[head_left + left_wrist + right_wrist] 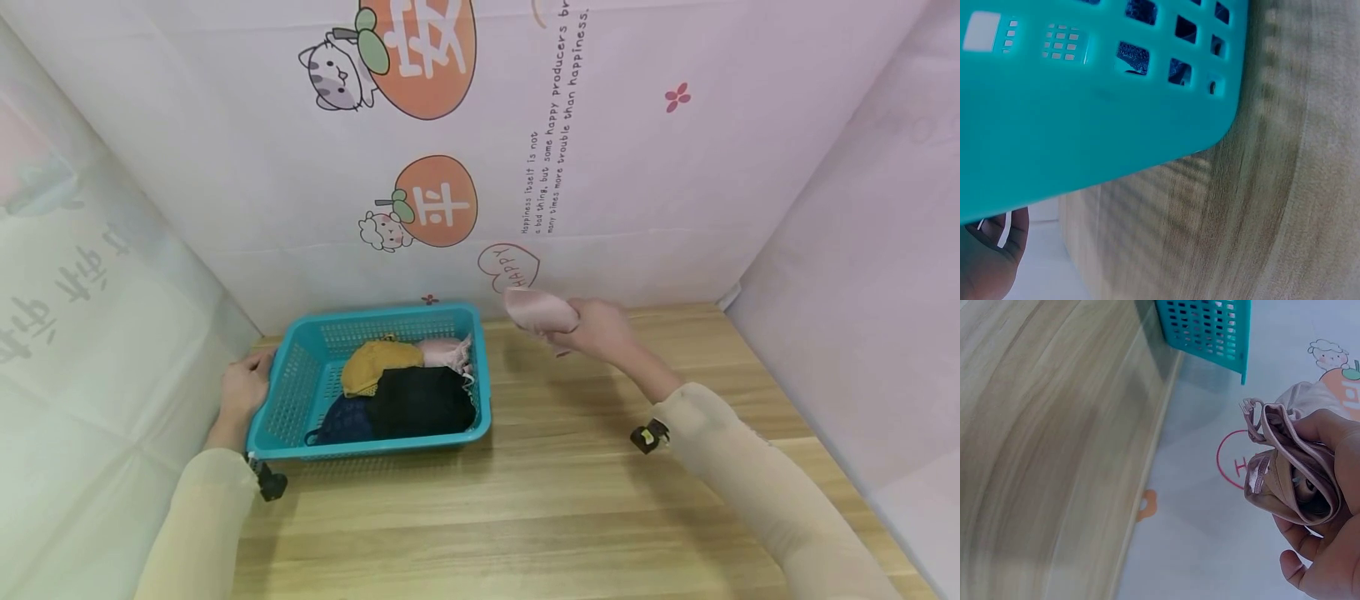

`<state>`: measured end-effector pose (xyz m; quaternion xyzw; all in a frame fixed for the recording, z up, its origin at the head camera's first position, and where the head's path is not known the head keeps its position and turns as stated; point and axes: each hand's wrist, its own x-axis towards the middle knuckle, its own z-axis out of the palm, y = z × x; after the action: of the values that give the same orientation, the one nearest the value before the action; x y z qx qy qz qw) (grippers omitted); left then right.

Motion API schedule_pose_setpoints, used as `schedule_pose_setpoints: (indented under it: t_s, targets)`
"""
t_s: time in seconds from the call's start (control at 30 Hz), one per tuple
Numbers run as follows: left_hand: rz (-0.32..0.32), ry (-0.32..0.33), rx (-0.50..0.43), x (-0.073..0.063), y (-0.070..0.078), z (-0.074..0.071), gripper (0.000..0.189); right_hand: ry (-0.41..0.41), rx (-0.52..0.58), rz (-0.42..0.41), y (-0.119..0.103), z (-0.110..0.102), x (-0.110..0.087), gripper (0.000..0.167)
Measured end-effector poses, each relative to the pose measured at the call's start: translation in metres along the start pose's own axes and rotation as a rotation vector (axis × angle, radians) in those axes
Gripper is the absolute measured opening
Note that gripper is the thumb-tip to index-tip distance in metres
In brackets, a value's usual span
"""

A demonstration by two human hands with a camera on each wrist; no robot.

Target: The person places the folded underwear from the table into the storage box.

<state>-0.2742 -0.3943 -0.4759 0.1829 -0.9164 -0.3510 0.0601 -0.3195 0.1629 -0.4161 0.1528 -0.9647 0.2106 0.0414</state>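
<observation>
A folded pink bra point(542, 311), its band and strap showing in the right wrist view, is held up by my right hand point(600, 332) to the right of the basket, with thumb and fingers pinching it. My left hand point(246, 385) grips the left rim of a turquoise plastic basket point(483, 392), fingers bent at the edge. Inside the basket lie a mustard-yellow bra point(381, 364), a light pink garment point(444, 353), a black garment point(422, 404) and a navy garment point(345, 419), bunched toward its right and front.
The basket stands on a wood-grain table point(570, 500), close to the back wall of printed cloth point(630, 167). More pale cloth point(90, 250) hangs along the left side, and another panel point(862, 275) closes off the right.
</observation>
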Motion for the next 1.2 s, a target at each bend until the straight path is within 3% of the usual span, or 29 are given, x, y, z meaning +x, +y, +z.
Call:
schedule_pose_setpoints:
  t_s: [0.8, 1.2]
  targets:
    - [-0.031, -0.017, -0.024, 0.002, 0.000, 0.001, 0.054, 0.046, -0.015, -0.083, -0.028, 0.003, 0.009, 0.040]
    - [-0.023, -0.020, -0.006, 0.003, -0.002, 0.001, 0.054, 0.030, 0.033, -0.068, -0.044, 0.004, 0.013, 0.039]
